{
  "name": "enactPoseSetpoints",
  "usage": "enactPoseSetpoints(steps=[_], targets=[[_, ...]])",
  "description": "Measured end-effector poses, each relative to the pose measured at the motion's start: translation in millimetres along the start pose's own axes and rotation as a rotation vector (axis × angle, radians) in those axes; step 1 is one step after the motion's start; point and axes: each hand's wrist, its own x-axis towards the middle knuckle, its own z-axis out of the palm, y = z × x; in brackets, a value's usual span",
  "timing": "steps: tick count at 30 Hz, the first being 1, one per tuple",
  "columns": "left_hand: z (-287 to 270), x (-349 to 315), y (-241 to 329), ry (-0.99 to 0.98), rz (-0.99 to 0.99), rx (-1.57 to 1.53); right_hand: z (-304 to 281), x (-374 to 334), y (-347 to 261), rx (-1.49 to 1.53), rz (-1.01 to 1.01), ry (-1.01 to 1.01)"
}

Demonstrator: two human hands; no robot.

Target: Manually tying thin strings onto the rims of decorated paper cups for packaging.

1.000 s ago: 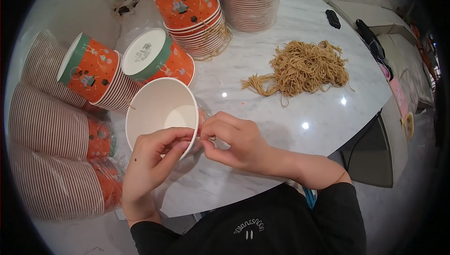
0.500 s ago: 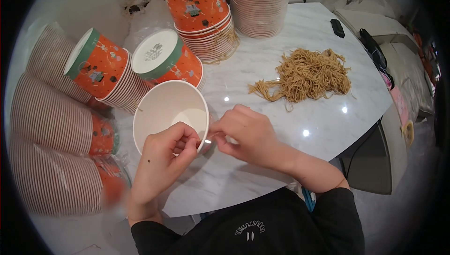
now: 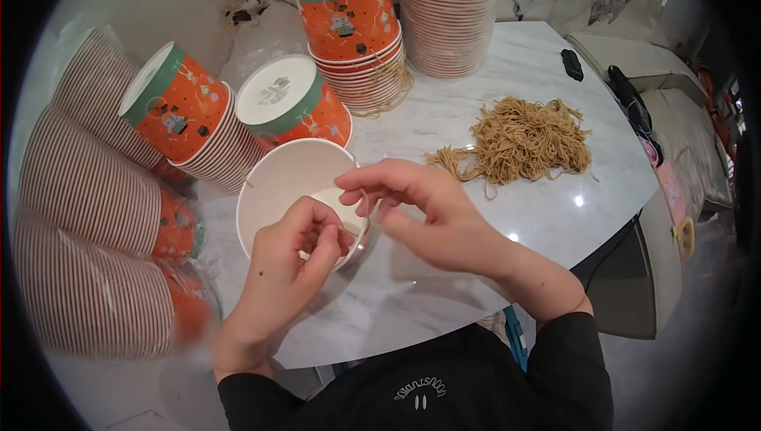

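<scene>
A large white paper tub stands mouth up and tilted towards me, in front of both hands. At its near rim my left hand is closed in a pinch on a thin tan cord, most of which its fingers hide. My right hand is over the tub's right rim, index finger stretched out and the other fingers curled. A strand of the cord runs by its fingertips, between them as far as I can make out. A short bit of cord sticks out at the tub's left rim.
A loose heap of tan cords lies on the marble-look table. Stacks of upside-down orange and green tubs stand behind, one draped with cords. Bagged tub stacks are at left. A small black object lies far right.
My right hand has risen from beside the rim to above it, its index finger now stretching out over the tub. My left hand keeps its pinch at the rim. The view has shifted slightly.
</scene>
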Motion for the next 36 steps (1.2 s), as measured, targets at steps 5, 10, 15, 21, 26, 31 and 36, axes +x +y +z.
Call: enactPoseSetpoints(steps=[5,10,15,21,26,31,36], targets=[[-3.4,2.9,-6.1,0.119,0.258,0.244,14.6,4.5,0.2,-0.334,-0.181,0.045],[-8.1,10.8,-12.6,0.121,0.382,0.167,9.1,8.3,5.5,-0.421,-0.247,-0.033],[-21.5,18.4,-14.2,-0.211,-0.018,-0.465,-0.3,8.1,8.7,-0.184,-0.181,-0.093],[-11.6,9.3,-1.6,-0.146,0.074,-0.118,-3.6,5.4,8.7,-0.158,-0.147,-0.108],[-16.8,0.6,8.8,-0.038,0.305,0.425,1.4,2.5,8.5,-0.414,-0.233,-0.091],[-24.9,-21.4,28.9,-0.071,0.312,0.618,-6.7,11.6,11.4,-0.524,-0.342,-0.053],[-20.8,-16.4,24.0,-0.116,0.415,0.507,-17.1,15.3,18.8,-0.336,-0.393,-0.334]])
